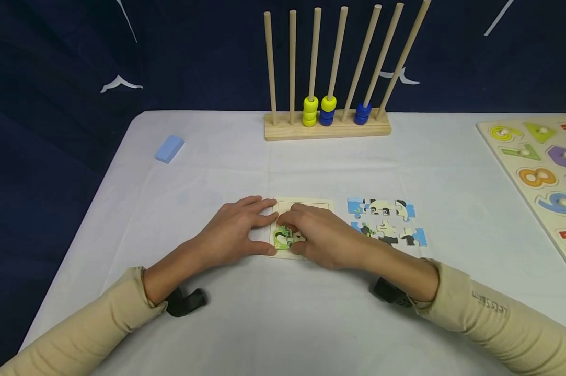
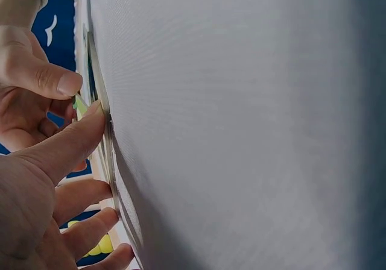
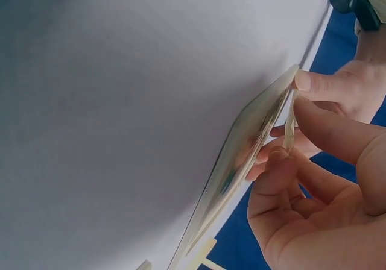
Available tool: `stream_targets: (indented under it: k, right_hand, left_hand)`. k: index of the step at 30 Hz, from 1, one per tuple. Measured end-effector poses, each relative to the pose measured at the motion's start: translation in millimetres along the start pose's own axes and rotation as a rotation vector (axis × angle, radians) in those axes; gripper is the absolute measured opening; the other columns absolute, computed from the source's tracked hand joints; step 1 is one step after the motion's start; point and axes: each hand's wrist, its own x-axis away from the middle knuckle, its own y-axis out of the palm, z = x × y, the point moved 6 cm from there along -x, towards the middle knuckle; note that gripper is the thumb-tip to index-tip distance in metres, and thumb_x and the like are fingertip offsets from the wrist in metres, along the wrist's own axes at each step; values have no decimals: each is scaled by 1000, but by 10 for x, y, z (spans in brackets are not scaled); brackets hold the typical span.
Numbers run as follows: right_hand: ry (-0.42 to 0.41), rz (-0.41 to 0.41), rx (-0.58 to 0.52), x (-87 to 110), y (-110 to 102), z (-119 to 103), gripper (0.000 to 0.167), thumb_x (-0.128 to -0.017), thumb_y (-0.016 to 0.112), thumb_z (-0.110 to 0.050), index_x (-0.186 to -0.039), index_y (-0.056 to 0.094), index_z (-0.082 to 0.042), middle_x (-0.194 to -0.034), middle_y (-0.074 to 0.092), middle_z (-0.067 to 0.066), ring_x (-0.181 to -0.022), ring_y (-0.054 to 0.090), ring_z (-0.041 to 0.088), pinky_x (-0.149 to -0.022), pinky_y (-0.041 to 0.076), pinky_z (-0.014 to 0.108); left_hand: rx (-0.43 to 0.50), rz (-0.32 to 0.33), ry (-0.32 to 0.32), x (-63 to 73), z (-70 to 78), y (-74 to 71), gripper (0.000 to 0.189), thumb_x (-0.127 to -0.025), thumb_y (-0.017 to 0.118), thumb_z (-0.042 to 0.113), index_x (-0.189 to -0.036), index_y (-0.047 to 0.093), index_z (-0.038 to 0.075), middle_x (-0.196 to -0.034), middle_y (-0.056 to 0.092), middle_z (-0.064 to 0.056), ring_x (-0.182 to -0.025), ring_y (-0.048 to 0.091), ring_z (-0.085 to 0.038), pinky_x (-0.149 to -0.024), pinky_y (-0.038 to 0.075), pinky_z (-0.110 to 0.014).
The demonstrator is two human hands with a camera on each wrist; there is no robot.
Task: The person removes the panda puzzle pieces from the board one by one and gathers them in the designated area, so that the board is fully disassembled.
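A: Where do we find the two hands?

B: Over a pale, framed puzzle tray (image 1: 306, 200) on the white-covered bench (image 1: 264, 324). The left hand (image 1: 233, 230) lies along the tray's left edge, fingers spread and relaxed, gripping nothing that we can see. The right hand (image 1: 332, 237) reaches over the tray, thumb and fingers bent into a pinch.

A: Pinching what?

B: A thin puzzle piece (image 3: 289, 130). In the right wrist view we see it tilted up on edge, just above the tray. Green artwork shows near the tray's lower left corner; the fingers hide too much for us to count pieces there.

A: And the others?

B: Loose panda pieces (image 1: 380, 207) lie in two rows just right of the tray. A peg rack (image 1: 327, 132) with yellow and blue beads stands behind.

A: Which step do we take this to be?

B: Fitting a piece into the tray's near left part, we judge. Next we would need the piece turned flat, its edges lined up, then pressed down while the left hand steadies the frame.
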Motion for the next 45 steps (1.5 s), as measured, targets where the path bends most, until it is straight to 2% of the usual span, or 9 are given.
stream_targets:
  k: [7, 16, 22, 32, 45]
  right_hand:
    - [2, 4, 10, 25, -38, 2, 41, -84, 78, -8, -123, 64, -6, -89, 55, -2, -79, 50, 14, -74, 41, 34]
    - [-10, 42, 26, 183, -238, -45, 40, -86, 77, -7, -123, 65, -5, -98, 60, 0, -85, 57, 16, -74, 48, 33]
    - [-32, 74, 40, 318, -337, -35, 39, -86, 77, -8, -122, 65, -6, -97, 60, -1, -86, 58, 16, -74, 47, 34]
    - [-31, 117, 22, 497, -339, 95, 39, -84, 79, -8, -121, 65, -7, -91, 58, -4, -83, 53, 16, -72, 44, 34]
    - [-7, 161, 53, 753, -334, 236, 42, -79, 83, -7, -118, 66, -12, -92, 58, -8, -85, 54, 11, -75, 46, 34]
  left_hand:
    - [-11, -14, -8, -9, -5, 8, 69, -83, 78, 44, -138, 58, 10, -153, 41, -6, -142, 32, -31, -105, 33, -58]
    - [-19, -17, -14, -12, -8, 2, 70, -82, 79, 45, -139, 57, 10, -154, 40, -6, -143, 31, -31, -105, 33, -58]
    - [-20, -14, -15, -8, 1, -3, 71, -82, 79, 44, -139, 57, 10, -153, 41, -6, -142, 32, -31, -105, 33, -59]
    - [-13, 2, -3, 1, 34, -13, 70, -81, 81, 42, -138, 58, 8, -153, 41, -8, -142, 32, -33, -105, 33, -58]
    - [-6, 23, 6, 4, 23, -6, 70, -80, 82, 40, -137, 59, 7, -152, 42, -8, -141, 33, -33, -105, 33, -57]
